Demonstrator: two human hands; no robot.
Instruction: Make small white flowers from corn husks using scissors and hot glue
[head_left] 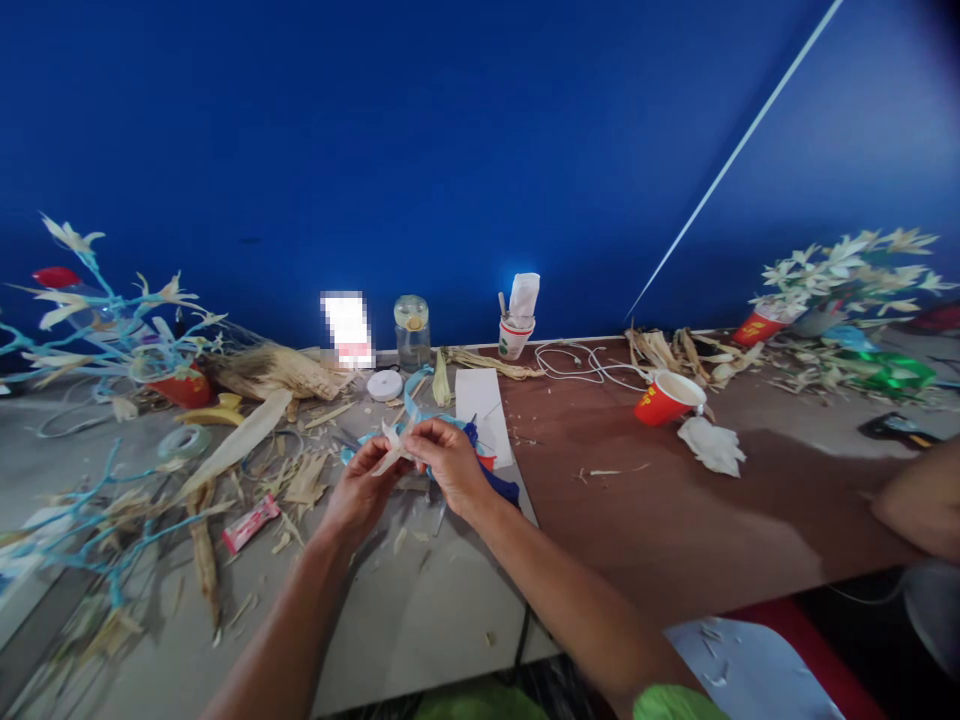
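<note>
Between my two hands is a pale husk flower [391, 446], its thin petals spreading out above the fingertips. My left hand [366, 482] pinches it from the left, and my right hand [448, 458] closes its thumb and fingers on it from the right. Right behind the hands lie light-blue strips [417, 385] and a blue-handled tool [501, 485], partly covered by my right hand. A white sheet [480, 400] extends beyond the right hand. Husk scraps [306, 478] and a pink-red wrapper [251, 524] lie left of my left hand.
Blue branches with husk flowers [112, 300] stand at left in a red cup [180, 388]. Toward the wall are a glass jar [412, 335], a tape roll [385, 385] and a paper cup [516, 338]. Rightward are a red cup [667, 398], crumpled tissue [711, 446] and another person's arm [922, 500].
</note>
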